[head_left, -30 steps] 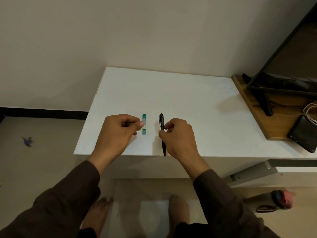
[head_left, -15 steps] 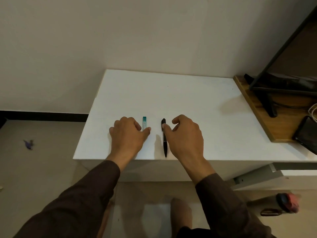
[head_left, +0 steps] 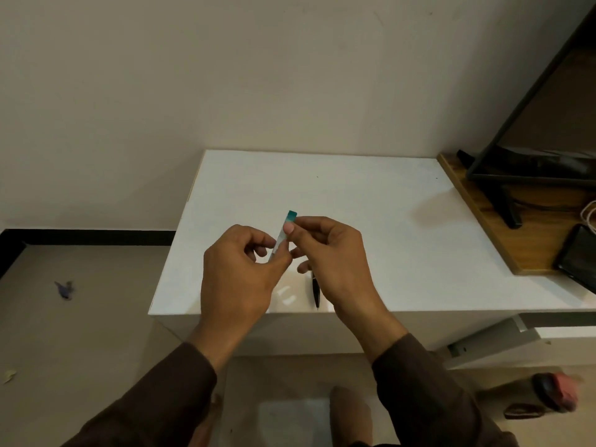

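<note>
A thin teal and white strip [head_left: 285, 228] is lifted above the white table [head_left: 371, 221]. My left hand [head_left: 240, 275] pinches its lower end and my right hand [head_left: 332, 256] pinches it higher up, with the thumb on its face. The teal tip sticks out above my fingers. A black pen [head_left: 315, 291] lies on the table near the front edge, partly hidden under my right hand.
A wooden board [head_left: 493, 227] at the table's right carries a dark monitor [head_left: 532, 124] on a stand, a black phone [head_left: 577, 256] and a white cable. The wall is close behind. A small purple scrap [head_left: 65, 289] lies on the floor to the left.
Both hands rested on the table beside the strip and pen. The strip has since been lifted off the table and both hands now pinch it; the pen stays where it lay.
</note>
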A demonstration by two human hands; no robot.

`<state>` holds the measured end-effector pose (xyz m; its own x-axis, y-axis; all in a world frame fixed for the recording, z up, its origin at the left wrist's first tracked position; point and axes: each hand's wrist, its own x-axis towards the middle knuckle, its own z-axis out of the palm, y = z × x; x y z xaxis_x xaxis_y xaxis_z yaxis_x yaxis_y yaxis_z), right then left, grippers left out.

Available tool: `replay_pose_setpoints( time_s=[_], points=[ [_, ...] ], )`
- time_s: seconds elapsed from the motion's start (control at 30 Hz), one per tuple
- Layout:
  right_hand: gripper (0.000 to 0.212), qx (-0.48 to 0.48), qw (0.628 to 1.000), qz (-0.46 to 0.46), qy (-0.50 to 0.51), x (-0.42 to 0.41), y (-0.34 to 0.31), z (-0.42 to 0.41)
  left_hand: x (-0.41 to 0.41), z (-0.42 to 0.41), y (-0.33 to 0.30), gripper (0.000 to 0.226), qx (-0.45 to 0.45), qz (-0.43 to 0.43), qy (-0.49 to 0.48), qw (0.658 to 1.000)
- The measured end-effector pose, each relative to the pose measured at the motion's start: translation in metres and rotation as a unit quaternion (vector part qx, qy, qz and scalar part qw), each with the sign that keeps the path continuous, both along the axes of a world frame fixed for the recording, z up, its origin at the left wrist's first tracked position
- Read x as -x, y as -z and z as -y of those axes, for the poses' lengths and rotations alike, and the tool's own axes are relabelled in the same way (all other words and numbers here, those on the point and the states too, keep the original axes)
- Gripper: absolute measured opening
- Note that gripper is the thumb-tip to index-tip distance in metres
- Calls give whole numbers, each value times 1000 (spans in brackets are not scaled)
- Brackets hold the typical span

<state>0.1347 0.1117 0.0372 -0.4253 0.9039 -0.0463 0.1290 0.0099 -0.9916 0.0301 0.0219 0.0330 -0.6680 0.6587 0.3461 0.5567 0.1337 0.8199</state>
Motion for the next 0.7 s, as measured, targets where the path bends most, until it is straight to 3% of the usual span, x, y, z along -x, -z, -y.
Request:
replay_pose_setpoints(
  time_s=[0.1,0.23,0.33,0.47,0.7],
  points=[
    [11,-2,999,-41,-13,-1,-3,2,-5,3,0,17,-34,-26,6,999],
    [16,-10,999,-37,-12,-5,-6,2,-2,5,-1,18,-35,-25,36,998],
    [14,-27,999,-31,-16,-9,-9,1,18,2,-8,9,-63,86,62,992],
    [10,-49,996,-18,-70,-12,-11,6,40,-7,-17,10,-60,287,128,947],
    [13,-43,993,2,-110,-18,-13,7,50,-7,-15,7,-25,325,214,921]
  ],
)
